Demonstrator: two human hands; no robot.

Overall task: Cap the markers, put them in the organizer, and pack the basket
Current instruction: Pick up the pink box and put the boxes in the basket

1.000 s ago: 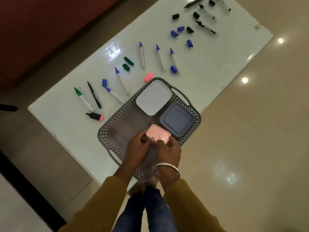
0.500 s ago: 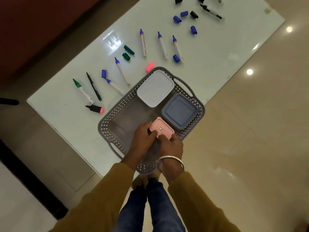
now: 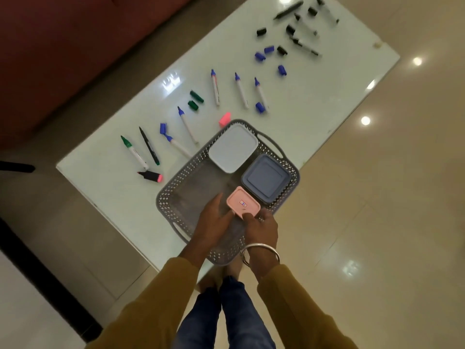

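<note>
- Hardly anything has moved since half a second ago: the pink box (image 3: 243, 203) sits at the same spot in the basket (image 3: 166, 197), and both hands are still on it.
- That box lies against the basket's right rim, just beside the blue-grey container (image 3: 266, 178) (whether the two touch I cannot tell). The white-lidded container (image 3: 233, 147) fills the basket's far corner.
- Right hand (image 3: 261, 226), with a metal bangle (image 3: 260, 253) on the wrist: grasping the pink box, thumb on the lid's near corner and fingers curled round its near right side.
- Left hand (image 3: 214, 220): not clenched, its fingers lie fairly straight and touch the box's left side.
- Grey and perforated, the basket stands at the near edge of the table (image 3: 314, 96), with its near corner hanging over that edge.
- Left of the basket, toward the table's left corner: an uncapped green marker (image 3: 132, 152), a black pen (image 3: 149, 146) and a pink highlighter (image 3: 151, 176).
- Beyond the basket lie five uncapped blue markers (image 3: 241, 90), with loose blue caps (image 3: 260, 107), two green caps (image 3: 196, 96) and a pink cap (image 3: 224, 119) at the basket's far rim.
- Black markers (image 3: 305, 46) and black caps (image 3: 261, 32) lie scattered near the far right corner.
</note>
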